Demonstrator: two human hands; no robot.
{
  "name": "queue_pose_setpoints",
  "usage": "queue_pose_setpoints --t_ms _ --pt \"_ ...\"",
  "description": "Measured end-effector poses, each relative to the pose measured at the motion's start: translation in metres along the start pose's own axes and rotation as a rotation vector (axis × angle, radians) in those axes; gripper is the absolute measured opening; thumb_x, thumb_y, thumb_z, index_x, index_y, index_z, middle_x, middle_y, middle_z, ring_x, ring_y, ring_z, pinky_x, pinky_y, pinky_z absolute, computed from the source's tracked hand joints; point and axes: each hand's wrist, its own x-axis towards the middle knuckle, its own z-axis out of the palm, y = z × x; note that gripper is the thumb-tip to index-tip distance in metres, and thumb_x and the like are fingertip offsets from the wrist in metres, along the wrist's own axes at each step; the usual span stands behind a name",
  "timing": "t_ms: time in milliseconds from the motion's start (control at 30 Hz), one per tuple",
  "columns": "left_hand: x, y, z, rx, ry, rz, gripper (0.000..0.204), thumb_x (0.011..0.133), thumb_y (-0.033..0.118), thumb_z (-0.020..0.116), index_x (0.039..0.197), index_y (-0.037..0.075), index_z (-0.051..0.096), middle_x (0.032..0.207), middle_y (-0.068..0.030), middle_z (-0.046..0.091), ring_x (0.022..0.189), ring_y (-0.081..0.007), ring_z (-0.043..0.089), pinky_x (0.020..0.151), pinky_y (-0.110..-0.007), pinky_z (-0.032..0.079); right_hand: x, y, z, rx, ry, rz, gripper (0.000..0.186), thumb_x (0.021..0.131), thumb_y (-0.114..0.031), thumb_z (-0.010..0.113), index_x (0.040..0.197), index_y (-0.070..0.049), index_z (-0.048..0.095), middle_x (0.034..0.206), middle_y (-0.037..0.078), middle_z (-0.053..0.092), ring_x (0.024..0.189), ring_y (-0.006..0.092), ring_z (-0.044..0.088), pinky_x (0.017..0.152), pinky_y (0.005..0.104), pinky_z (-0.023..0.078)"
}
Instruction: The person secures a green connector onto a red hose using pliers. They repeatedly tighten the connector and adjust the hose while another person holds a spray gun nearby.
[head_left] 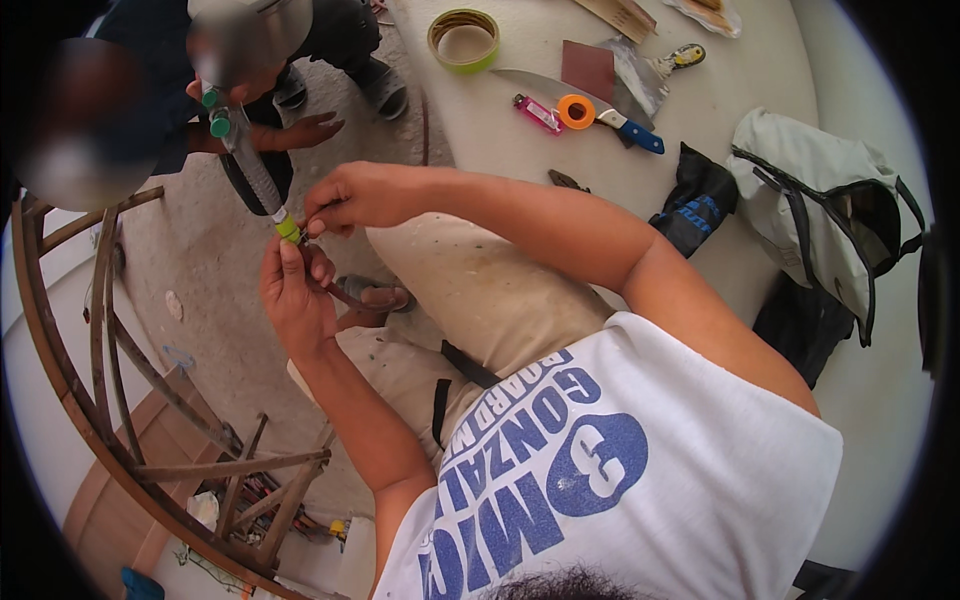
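— What does the head view show around the hands?

— A rough, pale concrete floor (210,250) lies below and to the left of both hands. Up and to the right of them curves a smooth cream tabletop (740,110). Left of the hands stands a rusty brown frame of bent metal bars (100,330).

— Any packages or labels?

— None that I can make out as packages. Above the right hand, on the tabletop, sits a roll of tape (463,40) with a yellow-green rim. Right of that roll lie a dark red sheet of sandpaper (588,70), a small pink lighter-like object (538,113), an orange disc (576,111) and a knife with a blue handle (628,124). Far right of the hands lie a pale grey-green cloth bag with black straps (810,200) and a black pouch with blue print (695,195).

— And the hands themselves?

— The right hand (360,195) is pinched narrow on the green tip of a slim grey tool (255,170). The tool slants up and left from the hands, with green caps at its far end. The left hand (295,300), just below, is curled with its thumb touching that tip. Another person's hand (305,130) rests above and left.
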Motion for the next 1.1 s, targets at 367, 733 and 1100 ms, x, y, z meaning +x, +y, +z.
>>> queue_pose_setpoints --t_ms 367,733,1100 --pt "-0.004 -0.001 0.007 0.161 0.117 0.015 0.028 0.105 0.021 0.052 0.125 0.001 0.057 0.099 -0.0048 0.064 0.076 -0.0112 0.053 0.064 -0.026 0.042 0.007 -0.008 -0.014 -0.38 0.116 -0.238 0.027 0.095 -0.028 0.067 0.102 -0.003 0.071 0.085 0.01 0.065 0.077 0.025 0.06 0.073 0.0344 0.048" --pt "0.001 -0.004 0.006 0.109 0.122 0.076 0.027 0.106 0.022 0.05 0.122 0.001 0.058 0.099 -0.0073 0.064 0.07 -0.0094 0.052 0.06 -0.024 0.041 0.005 -0.001 -0.002 -0.13 0.048 -0.134 0.027 0.097 -0.025 0.062 0.109 -0.002 0.068 0.086 0.008 0.066 0.075 0.0174 0.062 0.072 0.0324 0.05" --pt "-0.005 -0.002 0.008 0.236 0.146 0.015 0.029 0.106 0.024 0.05 0.122 0.002 0.059 0.093 -0.0045 0.061 0.063 -0.0084 0.051 0.056 -0.024 0.043 0.013 0.005 -0.014 0.064 -0.189 0.043 0.033 0.101 -0.032 0.06 0.113 -0.002 0.065 0.094 0.003 0.065 0.087 0.0119 0.061 0.08 0.0285 0.052"
